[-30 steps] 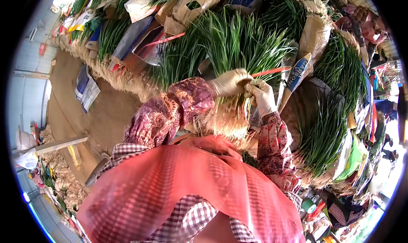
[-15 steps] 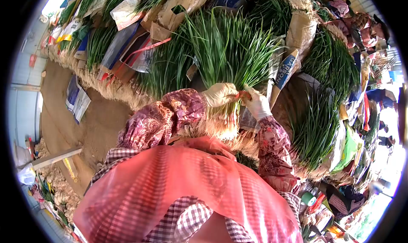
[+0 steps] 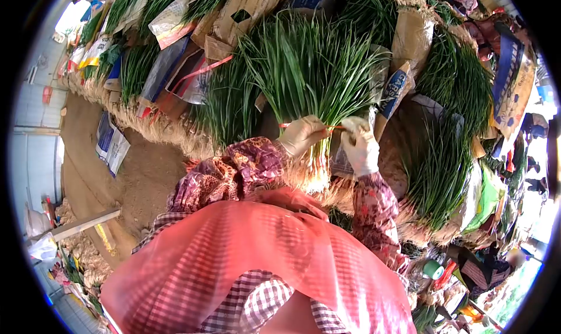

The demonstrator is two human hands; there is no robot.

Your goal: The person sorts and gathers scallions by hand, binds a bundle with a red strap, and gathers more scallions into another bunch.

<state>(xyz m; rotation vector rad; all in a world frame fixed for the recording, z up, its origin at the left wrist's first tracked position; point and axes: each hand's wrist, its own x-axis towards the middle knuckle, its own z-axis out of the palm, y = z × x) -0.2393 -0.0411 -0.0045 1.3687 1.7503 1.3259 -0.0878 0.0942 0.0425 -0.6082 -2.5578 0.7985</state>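
Head view: big fan-shaped bunch of long green leafy stalks at frame center, leaves pointing up, pale stems and stringy tan roots hanging down toward the bottom. Thin red flat strip crosses the stems just under the leaves, bit of it also showing left of the gloved left hand.

Left hand, in a cream glove, fingers closed on the strip against the stems. Right hand, same glove type, just right of the stems, fingertips pinching the strip; short stretch of strip visible between the hands. Patterned maroon sleeves on both arms, sheer red apron over brown-and-white checks at bottom.

Right of the bunch: blue-and-tan printed paper piece, then more green stalks with roots low. Upper left: stacked stalks among paper sheets, red ribbon lying over them. Left side: brown ground with white-and-blue printed bag on it. Lower right: small green round item, too small to identify.
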